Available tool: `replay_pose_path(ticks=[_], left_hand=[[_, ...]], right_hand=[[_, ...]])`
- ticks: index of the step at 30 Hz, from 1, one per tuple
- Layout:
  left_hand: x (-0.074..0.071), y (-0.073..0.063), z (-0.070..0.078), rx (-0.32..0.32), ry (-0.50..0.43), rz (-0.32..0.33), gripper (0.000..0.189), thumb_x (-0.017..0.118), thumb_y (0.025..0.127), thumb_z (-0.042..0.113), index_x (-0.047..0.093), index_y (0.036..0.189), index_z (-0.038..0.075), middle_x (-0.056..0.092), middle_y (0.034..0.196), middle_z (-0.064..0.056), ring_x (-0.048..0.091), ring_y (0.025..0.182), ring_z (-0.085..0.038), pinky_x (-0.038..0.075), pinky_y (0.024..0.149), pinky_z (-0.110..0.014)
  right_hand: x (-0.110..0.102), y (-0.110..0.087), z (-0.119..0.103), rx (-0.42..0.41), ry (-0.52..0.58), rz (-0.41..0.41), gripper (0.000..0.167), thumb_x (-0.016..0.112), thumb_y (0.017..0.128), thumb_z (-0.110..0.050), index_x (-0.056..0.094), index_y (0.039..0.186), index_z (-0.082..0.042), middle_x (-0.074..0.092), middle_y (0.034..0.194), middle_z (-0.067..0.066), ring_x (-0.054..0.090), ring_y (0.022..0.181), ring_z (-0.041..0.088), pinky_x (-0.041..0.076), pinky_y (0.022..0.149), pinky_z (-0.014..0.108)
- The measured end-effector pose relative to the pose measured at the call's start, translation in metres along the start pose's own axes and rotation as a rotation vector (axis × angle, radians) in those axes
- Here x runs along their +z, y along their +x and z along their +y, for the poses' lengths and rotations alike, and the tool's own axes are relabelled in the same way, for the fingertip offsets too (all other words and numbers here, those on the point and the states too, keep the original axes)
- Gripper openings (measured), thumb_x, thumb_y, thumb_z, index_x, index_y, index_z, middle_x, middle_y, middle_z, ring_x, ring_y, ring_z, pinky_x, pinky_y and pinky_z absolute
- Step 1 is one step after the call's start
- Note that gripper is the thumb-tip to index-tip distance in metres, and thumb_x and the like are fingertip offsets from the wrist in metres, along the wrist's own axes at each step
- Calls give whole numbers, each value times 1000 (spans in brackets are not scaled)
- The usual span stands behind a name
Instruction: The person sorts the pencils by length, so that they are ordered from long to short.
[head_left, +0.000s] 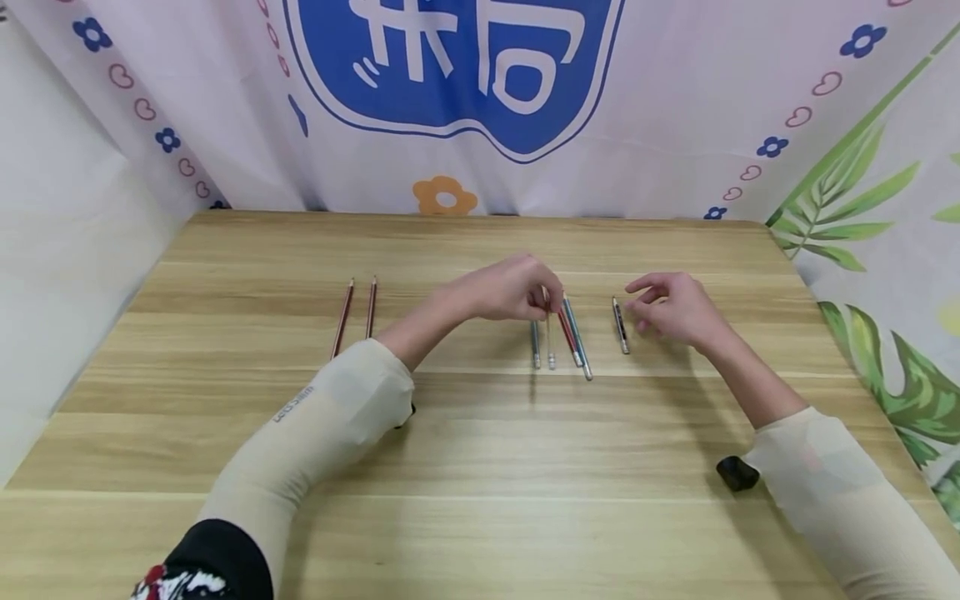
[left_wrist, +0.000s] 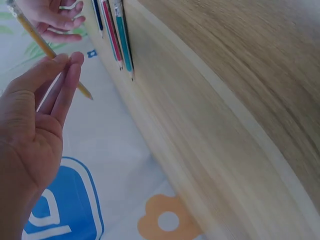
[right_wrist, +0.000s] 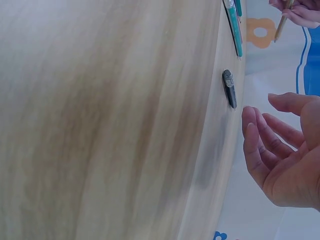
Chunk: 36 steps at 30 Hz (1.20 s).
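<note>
My left hand (head_left: pixel 513 287) pinches a yellow pencil (left_wrist: pixel 37 35) between thumb and fingertips, its sharpened point below the fingers and its eraser end on the other side. Beside that hand lie a short-looking teal pencil (head_left: pixel 535 346), partly hidden by the hand, a red pencil (head_left: pixel 572 340) and a longer blue pencil (head_left: pixel 577 337). To their right, a short black pencil (head_left: pixel 620 325) rests apart on the table. My right hand (head_left: pixel 671 308) hovers next to the black pencil, fingers loosely bent, with nothing in its grasp; the right wrist view shows a gap between thumb and fingers.
Two dark red pencils (head_left: pixel 371 308) lie at the left of the wooden table (head_left: pixel 480 500), their lower parts near the left sleeve (head_left: pixel 337 417). A printed white cloth (head_left: pixel 645 167) hangs behind the far edge, and a leaf-patterned cloth (head_left: pixel 885 333) is at the right.
</note>
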<state>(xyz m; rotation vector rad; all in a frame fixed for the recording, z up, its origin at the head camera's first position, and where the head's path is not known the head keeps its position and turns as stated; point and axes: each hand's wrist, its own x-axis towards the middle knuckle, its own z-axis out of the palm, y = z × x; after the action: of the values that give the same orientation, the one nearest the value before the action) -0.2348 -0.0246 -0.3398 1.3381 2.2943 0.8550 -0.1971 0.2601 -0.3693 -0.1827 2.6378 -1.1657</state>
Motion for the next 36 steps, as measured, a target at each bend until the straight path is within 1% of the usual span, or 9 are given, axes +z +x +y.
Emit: replay_pose_path(ticks=[4,6,9,15,19,23,26,32,36], left_hand=[[-3,-7,-1,-27,-49,41,15,65,89,-14,74,99,-7,74,104,-19,75,93,-23,62,83,-25],[-3,-11,-3,-37,-52,73,16,63,88,-13,74,97,-7,74,103,-19,74,91,-22,61,82,-25],[0,-16,-7,-69,-57,133,9,66,90,-6,75,92,-3,75,96,-16,73,87,-20,61,80,-26],[11,-24,-13,-207,-135,281,8,76,90,-2,72,84,3,73,88,-8,72,81,-19,62,74,-25],[17,-28,-13,-283,-218,361,5,74,89,-7,72,89,-3,71,92,-11,72,81,-22,63,74,-25],[21,-33,-13,-317,-264,425,6,71,89,-12,72,94,-9,71,95,-16,69,79,-23,62,72,-25],[22,-35,-13,-322,-286,457,8,70,89,-14,71,96,-11,70,93,-16,67,75,-22,63,70,-30],[22,-43,-16,-352,-343,487,12,69,88,-18,69,99,-13,63,87,-11,63,71,-19,65,71,-46],[19,-50,-18,-372,-319,491,16,69,88,-17,69,104,-13,56,79,-9,57,68,-17,64,69,-45]], right_hand=[[1,0,0,4,-5,3,37,66,100,-9,61,133,9,70,109,28,72,73,19,60,57,28],[1,0,-1,7,-12,3,36,65,101,-8,61,132,8,71,109,27,73,75,22,61,58,29],[1,0,-2,11,-18,1,36,65,101,-9,61,132,8,71,108,26,73,76,24,61,59,29],[3,0,-3,8,-13,-2,36,66,101,-10,62,132,8,71,107,26,73,76,23,61,59,30],[4,1,-4,9,-16,-4,36,67,101,-12,62,132,7,71,108,26,73,75,23,62,60,30],[6,2,-4,12,-14,-7,37,68,101,-13,62,132,7,71,109,26,73,74,20,61,60,30],[7,3,-5,8,-9,-7,38,68,101,-13,61,132,8,71,110,27,72,73,19,61,59,29],[7,4,-7,4,-24,-16,39,67,101,-13,60,134,8,71,112,28,73,74,18,62,61,30],[9,5,-8,-1,-27,-25,39,67,101,-13,60,133,9,71,111,28,73,74,19,62,61,30]])
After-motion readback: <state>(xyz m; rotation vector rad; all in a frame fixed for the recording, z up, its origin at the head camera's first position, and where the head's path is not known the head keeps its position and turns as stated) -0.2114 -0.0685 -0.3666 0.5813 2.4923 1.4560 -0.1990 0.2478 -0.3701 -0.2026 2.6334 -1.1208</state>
